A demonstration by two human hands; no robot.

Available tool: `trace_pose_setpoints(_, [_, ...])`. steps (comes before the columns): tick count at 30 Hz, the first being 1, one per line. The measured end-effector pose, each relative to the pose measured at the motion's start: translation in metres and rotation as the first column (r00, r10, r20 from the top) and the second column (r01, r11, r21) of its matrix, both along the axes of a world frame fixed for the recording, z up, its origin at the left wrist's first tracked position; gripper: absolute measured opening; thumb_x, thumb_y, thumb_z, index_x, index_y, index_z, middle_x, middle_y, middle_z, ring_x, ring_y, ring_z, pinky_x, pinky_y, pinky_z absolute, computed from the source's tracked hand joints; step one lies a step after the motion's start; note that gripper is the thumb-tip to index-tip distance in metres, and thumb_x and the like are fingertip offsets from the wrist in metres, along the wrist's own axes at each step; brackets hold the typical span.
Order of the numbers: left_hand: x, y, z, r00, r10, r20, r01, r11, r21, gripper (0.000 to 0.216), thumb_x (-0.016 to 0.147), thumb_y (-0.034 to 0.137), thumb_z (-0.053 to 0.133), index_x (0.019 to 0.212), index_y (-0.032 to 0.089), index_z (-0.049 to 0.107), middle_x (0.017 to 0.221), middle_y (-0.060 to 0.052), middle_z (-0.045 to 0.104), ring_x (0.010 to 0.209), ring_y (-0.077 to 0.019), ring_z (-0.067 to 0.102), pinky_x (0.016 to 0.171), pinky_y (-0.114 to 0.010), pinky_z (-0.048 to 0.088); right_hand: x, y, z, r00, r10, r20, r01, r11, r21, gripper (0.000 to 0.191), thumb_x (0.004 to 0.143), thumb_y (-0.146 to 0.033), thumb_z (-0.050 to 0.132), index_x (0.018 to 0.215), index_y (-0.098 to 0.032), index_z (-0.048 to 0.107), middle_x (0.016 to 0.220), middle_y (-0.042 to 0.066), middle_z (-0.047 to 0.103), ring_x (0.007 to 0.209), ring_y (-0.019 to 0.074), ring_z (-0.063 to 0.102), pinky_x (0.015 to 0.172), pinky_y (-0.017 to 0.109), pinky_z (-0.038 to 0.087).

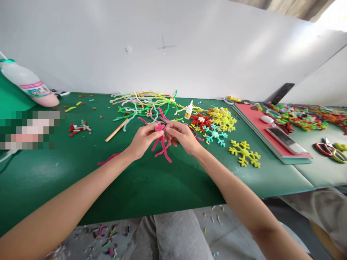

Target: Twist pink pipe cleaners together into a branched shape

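Observation:
Over the middle of the green table, my left hand (145, 140) pinches a pink pipe-cleaner piece (163, 150) near its centre. Several of its fuzzy arms hang down below the fingers. My right hand (181, 135) is closed on the same piece from the other side, its fingertips close to the left ones; its exact grip is partly hidden. Just behind the right hand lie scissors (163, 119), mostly covered by it. One loose pink pipe cleaner (108, 159) lies beside my left forearm.
Coloured pipe cleaners (143, 99) lie heaped behind my hands, with a small glue bottle (189, 110) nearby. Finished snowflakes, including a yellow one (245, 153), lie right. Further right are a red folder (252, 119) and a phone (286, 140). A wooden stick (116, 130) and drink bottle (29, 85) are left.

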State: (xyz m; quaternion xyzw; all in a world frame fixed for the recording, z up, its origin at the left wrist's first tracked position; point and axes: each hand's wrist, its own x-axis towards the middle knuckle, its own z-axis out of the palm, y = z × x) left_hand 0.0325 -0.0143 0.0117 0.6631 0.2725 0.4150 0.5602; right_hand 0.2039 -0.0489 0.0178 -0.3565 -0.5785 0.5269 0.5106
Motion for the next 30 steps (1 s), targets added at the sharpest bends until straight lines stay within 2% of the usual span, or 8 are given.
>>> trace_pose_setpoints(3, [-0.002,0.001,0.001,0.998,0.032,-0.06,-0.028,0.997,0.078,0.018,0.083,0.032,0.065,0.073,0.017,0.06,0.073,0.002,0.058,0.073,-0.0146,0.058,0.072,-0.029,0.046,0.002,0.001,-0.001,1.0,0.024,0.004,-0.024,0.999,-0.037,0.024,0.087,-0.04,0.062,0.086,-0.016,0.057,0.06,-0.005,0.056,0.047,0.0081,0.055,0.038,0.018,0.035])
trace_pose_setpoints(7, [-0.002,0.0,0.002,0.996,-0.048,-0.071,0.053,0.996,0.069,0.024,0.088,0.036,0.059,0.074,0.016,0.061,0.076,0.0,0.058,0.076,-0.0159,0.058,0.074,-0.03,0.047,0.006,0.002,-0.001,0.992,0.095,-0.082,-0.103,0.99,-0.099,0.025,0.085,-0.038,0.064,0.081,-0.016,0.054,0.062,-0.005,0.054,0.049,0.0069,0.054,0.038,0.017,0.032])
trace_pose_setpoints(12, [-0.001,0.003,0.004,0.999,-0.002,-0.042,0.006,0.995,0.095,0.019,0.081,0.034,0.07,0.09,0.019,0.062,0.093,-0.002,0.06,0.087,-0.0164,0.059,0.076,-0.027,0.049,0.008,0.004,-0.004,0.948,0.215,-0.234,-0.273,0.929,-0.251,0.025,0.084,-0.035,0.066,0.077,-0.015,0.052,0.059,-0.006,0.047,0.046,0.0051,0.05,0.037,0.016,0.027])
trace_pose_setpoints(15, [-0.001,0.005,0.003,0.997,-0.037,-0.07,0.049,0.983,0.179,0.018,0.083,0.033,0.068,0.095,0.02,0.065,0.101,-0.004,0.06,0.099,-0.0174,0.058,0.083,-0.028,0.048,0.006,0.005,-0.009,0.944,0.194,-0.266,-0.281,0.897,-0.342,0.022,0.082,-0.033,0.068,0.08,-0.016,0.054,0.056,-0.008,0.045,0.044,0.0045,0.046,0.039,0.016,0.033])
trace_pose_setpoints(17, [-0.001,0.006,0.002,0.998,-0.024,-0.059,0.036,0.977,0.208,0.015,0.083,0.032,0.069,0.09,0.02,0.067,0.103,-0.005,0.059,0.102,-0.0185,0.057,0.085,-0.029,0.048,0.004,0.005,-0.01,0.955,0.17,-0.242,-0.251,0.899,-0.36,0.021,0.082,-0.033,0.067,0.081,-0.016,0.055,0.055,-0.007,0.048,0.044,0.0053,0.047,0.043,0.018,0.039])
trace_pose_setpoints(22, [-0.001,0.004,0.002,0.998,0.057,0.009,-0.058,0.988,0.145,0.015,0.081,0.031,0.07,0.077,0.018,0.065,0.098,-0.005,0.059,0.094,-0.0178,0.058,0.08,-0.029,0.049,0.003,-0.001,0.0,0.99,0.14,-0.008,-0.136,0.944,-0.299,0.023,0.088,-0.036,0.059,0.08,-0.014,0.059,0.065,0.001,0.064,0.051,0.0092,0.06,0.042,0.018,0.038])
trace_pose_setpoints(27, [0.0,0.003,0.005,0.991,0.135,-0.004,-0.134,0.985,0.104,0.02,0.08,0.031,0.07,0.069,0.017,0.061,0.089,-0.002,0.058,0.088,-0.0161,0.056,0.079,-0.028,0.047,0.008,-0.002,0.008,0.985,0.119,0.128,-0.095,0.98,-0.176,0.032,0.09,-0.045,0.055,0.083,-0.014,0.061,0.074,0.004,0.068,0.061,0.0125,0.066,0.052,0.021,0.049])
trace_pose_setpoints(30, [0.0,0.004,0.003,0.994,0.112,-0.018,-0.11,0.991,0.07,0.019,0.081,0.033,0.07,0.072,0.017,0.063,0.088,-0.002,0.058,0.085,-0.0156,0.056,0.078,-0.028,0.047,0.009,0.0,0.005,0.98,0.102,0.172,-0.09,0.993,-0.08,0.031,0.088,-0.044,0.059,0.079,-0.014,0.062,0.072,0.003,0.067,0.059,0.0116,0.065,0.051,0.021,0.049])
